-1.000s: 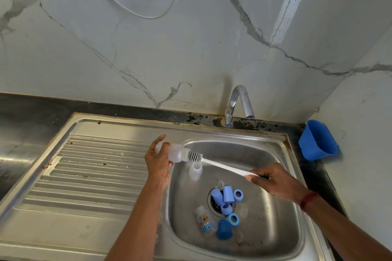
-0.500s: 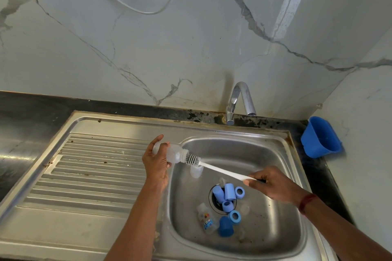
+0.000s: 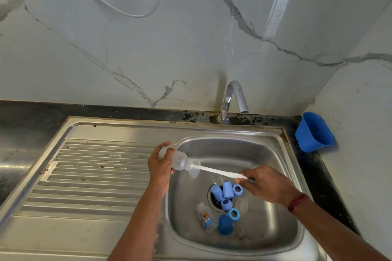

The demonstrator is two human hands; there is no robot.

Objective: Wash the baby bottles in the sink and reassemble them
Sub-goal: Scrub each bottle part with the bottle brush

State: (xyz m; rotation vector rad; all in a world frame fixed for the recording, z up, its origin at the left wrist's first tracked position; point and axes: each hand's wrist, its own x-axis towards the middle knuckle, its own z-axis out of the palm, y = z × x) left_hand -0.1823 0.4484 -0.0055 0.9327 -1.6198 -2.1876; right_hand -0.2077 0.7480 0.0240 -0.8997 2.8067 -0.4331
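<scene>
Now the bristle head has gone out of sight. Half a second ago it showed just outside the neck, and at this moment only the white handle of the bottle brush (image 3: 216,171) sticks out of the clear baby bottle (image 3: 180,162). The left hand (image 3: 161,165) grips that bottle round its body. It holds the bottle on its side in the air, up and to the left of the drain (image 3: 212,202), with the neck pointing toward the drain. The right hand (image 3: 267,186) pinches the far end of the handle, just above and right of the drain. To me that reads as an inward stroke, so the inside of this bottle is being properly scrubbed.

Everything else lies in the sink basin (image 3: 233,141), apparently waiting its turn. The blue caps and collars (image 3: 227,192) are heaped on the drain. A labelled bottle (image 3: 206,219) lies on its side just below and left of it. A domed blue cap (image 3: 225,225) sits below the drain, touching a blue ring (image 3: 234,214). Another clear bottle (image 3: 194,174) shows up and left of the drain, under the held bottle's neck, but I cannot tell whether it stands upright. The tap (image 3: 231,99) rises well beyond the drain, and I can make out no stream from it. Nothing looks reassembled yet, so I judge the job is in its early part.
</scene>
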